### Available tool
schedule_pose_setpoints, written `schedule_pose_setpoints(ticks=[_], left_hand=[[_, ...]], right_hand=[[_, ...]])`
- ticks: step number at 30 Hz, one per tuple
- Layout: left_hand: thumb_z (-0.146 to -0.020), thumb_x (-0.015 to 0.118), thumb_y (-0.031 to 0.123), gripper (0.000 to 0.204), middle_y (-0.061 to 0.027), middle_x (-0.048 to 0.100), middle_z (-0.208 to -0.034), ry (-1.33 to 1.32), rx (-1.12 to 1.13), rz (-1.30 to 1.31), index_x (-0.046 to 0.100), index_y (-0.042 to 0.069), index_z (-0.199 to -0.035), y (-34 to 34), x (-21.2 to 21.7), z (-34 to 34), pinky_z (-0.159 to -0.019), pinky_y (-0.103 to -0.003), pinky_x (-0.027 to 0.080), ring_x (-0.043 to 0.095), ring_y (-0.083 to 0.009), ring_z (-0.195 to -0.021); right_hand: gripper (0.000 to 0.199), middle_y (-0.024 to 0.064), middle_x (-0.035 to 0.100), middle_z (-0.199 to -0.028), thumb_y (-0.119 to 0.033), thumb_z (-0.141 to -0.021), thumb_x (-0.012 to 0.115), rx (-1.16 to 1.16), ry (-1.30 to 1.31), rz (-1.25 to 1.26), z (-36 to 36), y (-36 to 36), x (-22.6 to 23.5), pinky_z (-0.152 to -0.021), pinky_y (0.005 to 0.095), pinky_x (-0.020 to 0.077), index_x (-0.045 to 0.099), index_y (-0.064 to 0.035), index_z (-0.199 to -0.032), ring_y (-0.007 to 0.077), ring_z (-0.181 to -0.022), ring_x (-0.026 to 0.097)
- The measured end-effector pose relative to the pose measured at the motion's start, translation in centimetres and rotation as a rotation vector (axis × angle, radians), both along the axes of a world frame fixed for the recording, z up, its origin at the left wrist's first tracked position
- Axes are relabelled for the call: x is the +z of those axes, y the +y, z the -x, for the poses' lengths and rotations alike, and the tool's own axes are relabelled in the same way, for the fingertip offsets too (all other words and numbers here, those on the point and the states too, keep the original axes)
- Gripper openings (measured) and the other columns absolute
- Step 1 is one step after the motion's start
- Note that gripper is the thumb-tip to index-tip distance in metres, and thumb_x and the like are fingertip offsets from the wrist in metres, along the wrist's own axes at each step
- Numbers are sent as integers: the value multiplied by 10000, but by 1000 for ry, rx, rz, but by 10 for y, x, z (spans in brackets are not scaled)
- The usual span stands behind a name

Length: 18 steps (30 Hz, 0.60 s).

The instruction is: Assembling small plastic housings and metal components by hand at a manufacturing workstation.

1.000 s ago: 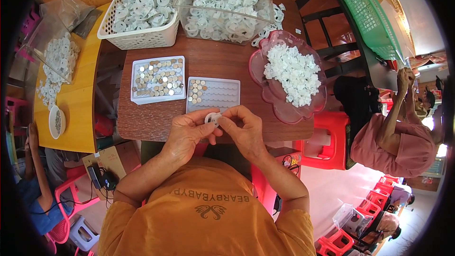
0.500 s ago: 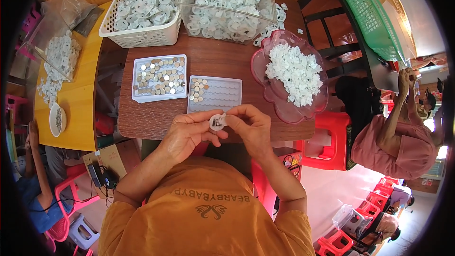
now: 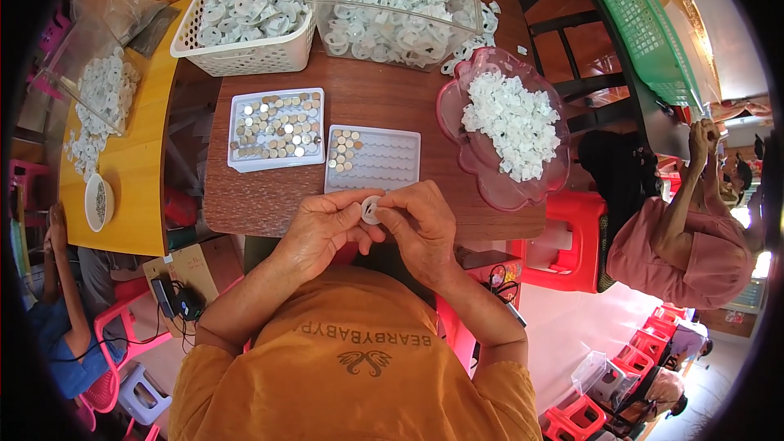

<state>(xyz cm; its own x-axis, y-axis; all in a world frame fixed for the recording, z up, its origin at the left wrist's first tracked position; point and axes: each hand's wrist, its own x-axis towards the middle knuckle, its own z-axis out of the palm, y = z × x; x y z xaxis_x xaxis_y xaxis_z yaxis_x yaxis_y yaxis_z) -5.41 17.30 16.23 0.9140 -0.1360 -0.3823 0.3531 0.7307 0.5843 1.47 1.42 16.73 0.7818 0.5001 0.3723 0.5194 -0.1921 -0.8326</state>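
Observation:
A small round white plastic disc (image 3: 370, 210) with dark marks in its middle is held between both hands, just off the table's near edge. My left hand (image 3: 320, 233) pinches its left side. My right hand (image 3: 421, 227) closes thumb and fingers on its right side, hiding part of it. Beyond the hands lies a pale ridged tray (image 3: 390, 165) with several coin cells (image 3: 343, 149) at its left. To its left, a fuller white tray (image 3: 282, 162) carries many coin cells.
A white perforated basket (image 3: 245, 62) and a transparent bin (image 3: 392, 18) of white discs stand at the back. A pink scalloped bowl (image 3: 457, 135) of small white pieces is at right. A yellow table (image 3: 139, 196) with a white bowl (image 3: 92, 211) stands left; a red stool (image 3: 563, 237) stands right.
My right hand has shifted slightly left and closed in over the disc. The disc has moved a little left, and less of its dark inside shows.

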Motion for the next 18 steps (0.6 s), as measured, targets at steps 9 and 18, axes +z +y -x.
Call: schedule_pose_setpoints(ticks=[9,18], left_hand=[[-944,472,89,297,-148,617,-957,15,-15,-37,534,-87,-1174,-2,1,-3,-591,-293,510,628,-220,-756],[-927,509,113,299,-137,633,-921,57,57,-93,551,-67,-1163,4,11,5,-581,-279,495,619,-182,-708]], right_hand=[[191,47,579,-772,20,-693,702,2,-182,81,0,-4,1,-595,309,405,638,-65,-852,223,-706,507],[199,82,543,-829,4,-704,670,25,-295,101,2,14,2,-607,337,415,635,-76,-882,252,-758,497]])
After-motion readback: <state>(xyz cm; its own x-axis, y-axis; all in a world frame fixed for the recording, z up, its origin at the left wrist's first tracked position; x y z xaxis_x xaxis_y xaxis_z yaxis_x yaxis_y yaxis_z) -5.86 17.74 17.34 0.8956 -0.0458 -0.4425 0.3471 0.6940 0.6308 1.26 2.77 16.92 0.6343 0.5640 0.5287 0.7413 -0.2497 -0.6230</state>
